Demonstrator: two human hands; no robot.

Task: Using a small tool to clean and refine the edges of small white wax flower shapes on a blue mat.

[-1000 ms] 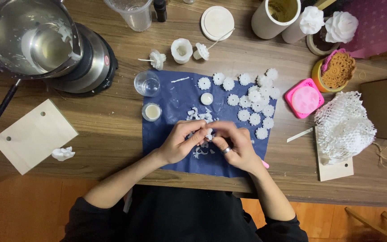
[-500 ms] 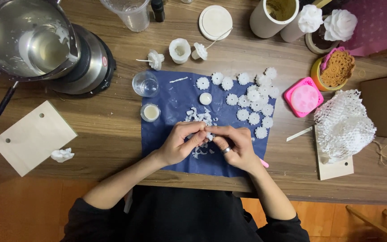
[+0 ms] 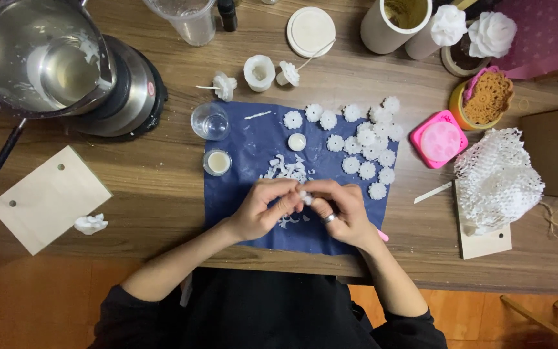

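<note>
both hands meet over the near middle of the blue cloth (image 3: 247,139) on the desk (image 3: 163,187). the left hand (image 3: 263,208) and right hand (image 3: 340,210) are each closed in a pinch on one small white flower (image 3: 305,196), held right between their fingertips, neither hand nearer. white scraps (image 3: 283,169) lie just beyond; finished flowers (image 3: 363,139) sit farther out, up and to the right.

i see my left hand (image 3: 261,210) and right hand (image 3: 340,210) meeting over the blue cloth (image 3: 247,187), fingertips pinching a small white flower (image 3: 305,196). white scraps (image 3: 285,169) lie just above; more flowers (image 3: 363,139) cluster beside the pink mould (image 3: 438,139).
</note>
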